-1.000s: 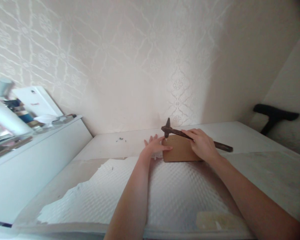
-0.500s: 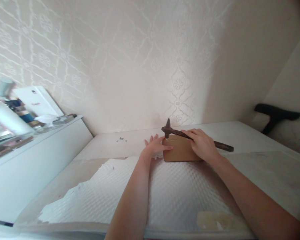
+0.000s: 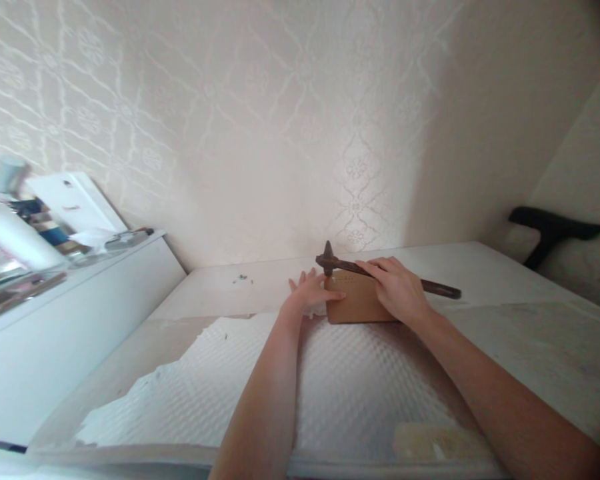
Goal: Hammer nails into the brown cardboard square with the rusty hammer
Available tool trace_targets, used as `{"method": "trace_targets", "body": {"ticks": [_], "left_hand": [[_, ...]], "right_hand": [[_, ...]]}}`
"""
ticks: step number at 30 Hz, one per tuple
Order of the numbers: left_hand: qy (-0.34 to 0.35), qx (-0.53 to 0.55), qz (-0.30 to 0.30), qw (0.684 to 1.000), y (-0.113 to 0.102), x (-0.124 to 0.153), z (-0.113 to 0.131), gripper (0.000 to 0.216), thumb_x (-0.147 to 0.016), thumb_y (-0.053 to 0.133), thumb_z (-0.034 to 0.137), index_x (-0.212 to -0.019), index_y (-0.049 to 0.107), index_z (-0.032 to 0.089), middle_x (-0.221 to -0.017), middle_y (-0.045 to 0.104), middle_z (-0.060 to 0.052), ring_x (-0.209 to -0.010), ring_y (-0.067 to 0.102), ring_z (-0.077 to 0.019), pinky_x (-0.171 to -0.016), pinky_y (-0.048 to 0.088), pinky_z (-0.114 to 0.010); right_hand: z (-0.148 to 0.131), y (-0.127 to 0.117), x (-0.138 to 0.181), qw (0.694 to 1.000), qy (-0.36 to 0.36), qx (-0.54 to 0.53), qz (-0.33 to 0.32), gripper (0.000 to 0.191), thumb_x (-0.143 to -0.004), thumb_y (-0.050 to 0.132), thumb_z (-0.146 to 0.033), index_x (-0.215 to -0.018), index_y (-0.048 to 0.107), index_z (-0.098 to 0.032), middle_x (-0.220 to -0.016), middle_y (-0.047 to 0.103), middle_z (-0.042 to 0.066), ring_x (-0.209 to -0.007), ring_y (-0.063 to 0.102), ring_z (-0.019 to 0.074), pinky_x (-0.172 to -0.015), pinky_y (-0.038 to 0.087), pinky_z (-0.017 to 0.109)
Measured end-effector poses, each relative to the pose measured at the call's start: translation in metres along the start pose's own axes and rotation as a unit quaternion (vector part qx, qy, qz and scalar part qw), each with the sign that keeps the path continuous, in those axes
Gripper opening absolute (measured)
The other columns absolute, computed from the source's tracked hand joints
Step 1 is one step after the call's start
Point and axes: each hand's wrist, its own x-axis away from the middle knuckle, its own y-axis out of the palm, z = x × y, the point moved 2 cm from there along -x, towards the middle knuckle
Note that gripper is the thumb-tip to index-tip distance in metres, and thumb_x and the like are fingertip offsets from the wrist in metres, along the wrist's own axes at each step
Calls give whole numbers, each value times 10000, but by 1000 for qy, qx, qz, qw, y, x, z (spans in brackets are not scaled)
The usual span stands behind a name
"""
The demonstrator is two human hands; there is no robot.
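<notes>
My right hand (image 3: 403,290) is closed around the wooden handle of a hammer (image 3: 350,265). The hammer's head is over the upper left corner of a flat brown board (image 3: 357,303), close to the left index fingertip; I cannot tell whether it touches. Small dark marks run in rows near the board's far edge. My left hand (image 3: 307,292) lies at the board's left edge with its fingers spread and its thumb flat on top. A tiny pale spot shows below the hammer head, too small to name.
Several small dark bits (image 3: 243,279) lie on the white tabletop (image 3: 205,290) behind. A white textured sheet (image 3: 180,393) covers the near part. At left, a white cabinet (image 3: 75,333) carries clutter. A black T-shaped object (image 3: 550,230) stands at right, and a patterned wall (image 3: 280,133) rises behind.
My right hand and the hammer have shifted slightly left, with the head a little lower. More of the marks on the board show. My left hand has stayed in place.
</notes>
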Motion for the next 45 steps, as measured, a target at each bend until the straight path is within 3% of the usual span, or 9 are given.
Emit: {"method": "trace_targets", "body": {"ticks": [10,16,23,29,36,45], "left_hand": [[-2,2,0,1000,0,0,-1,897,-658,447,815,-1438,294,398,-1587,37,-27,-1438,-52,-349,-1095,-54,-636],[1,0,-1,1000,1,0,0,848,-669,439,811,-1417,318,429,-1587,45,-10,-1438,-43,-350,-1092,-46,-646],[-4,-1,0,1000,2,-3,-2,908,-650,436,831,-1435,301,394,-1588,30,-36,-1438,-47,-353,-1091,-54,-641],[-2,13,4,1000,1,-1,-1,871,-652,460,811,-1421,312,429,-1589,48,-7,-1441,-44,-340,-1096,-56,-635],[-8,0,-4,1000,0,0,0,907,-656,435,821,-1444,280,398,-1587,21,-21,-1439,-60,-342,-1098,-57,-629],[-7,11,0,1000,0,2,1,924,-639,465,821,-1440,298,391,-1587,45,-34,-1439,-49,-348,-1092,-65,-634]], "right_hand": [[8,-3,1,1000,27,-3,11,510,-807,440,-24,-1236,610,-241,-1066,654,55,-962,534,217,-789,466,314],[5,0,0,999,15,-1,-35,513,-792,443,-7,-1217,619,-232,-1048,658,50,-946,538,210,-752,463,298],[8,-2,1,1000,27,-9,1,482,-817,434,-26,-1219,615,-220,-1062,654,56,-952,539,211,-775,456,302],[9,-2,2,999,23,-5,-35,485,-801,440,-12,-1201,618,-220,-1035,662,45,-942,541,205,-769,455,301],[15,-5,3,999,47,-7,-9,504,-795,428,-29,-1222,616,-222,-1036,660,65,-949,546,224,-776,474,336],[17,-3,4,998,60,2,-25,487,-801,437,-30,-1208,625,-220,-1027,662,62,-944,551,221,-762,475,321]]}}
